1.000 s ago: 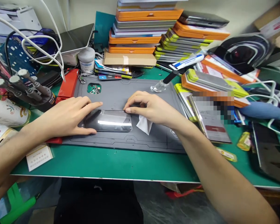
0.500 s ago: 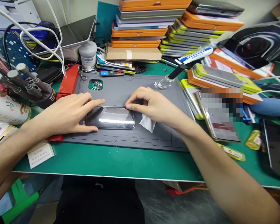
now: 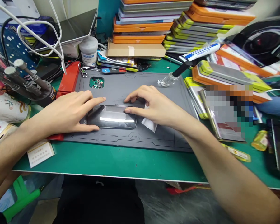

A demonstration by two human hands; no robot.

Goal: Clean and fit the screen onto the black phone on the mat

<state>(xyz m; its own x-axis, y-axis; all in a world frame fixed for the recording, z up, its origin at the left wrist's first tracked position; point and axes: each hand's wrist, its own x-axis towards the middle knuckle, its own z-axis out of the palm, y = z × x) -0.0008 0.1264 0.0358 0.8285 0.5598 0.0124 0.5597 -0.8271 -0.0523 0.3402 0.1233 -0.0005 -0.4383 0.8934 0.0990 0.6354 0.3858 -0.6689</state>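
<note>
A smartphone (image 3: 114,122) with a glossy dark screen lies flat on a grey work mat (image 3: 121,137). My left hand (image 3: 72,110) rests at its left end, thumb along the near edge and index finger past the far edge, spread apart. Over the right part of the far edge is my right hand (image 3: 148,104); its thumb tip is at the screen's edge and the index finger is lifted away from it. Between those fingers I see nothing. A white tissue (image 3: 150,125) shows beneath the right hand; whether the curled fingers touch it is hidden.
Behind the phone, a mat recess (image 3: 96,83) holds small metal parts. A glass bottle with a black brush handle (image 3: 169,80) stands back right. Orange boxes (image 3: 142,28) are stacked behind, a white tub (image 3: 88,51) beside them. Screwdrivers (image 3: 25,77) stand left; phones and boxes crowd the right.
My right thumb and index finger, pinched together at the phone's far edge before, have come apart. The left hand stays in place. The view has shifted slightly.
</note>
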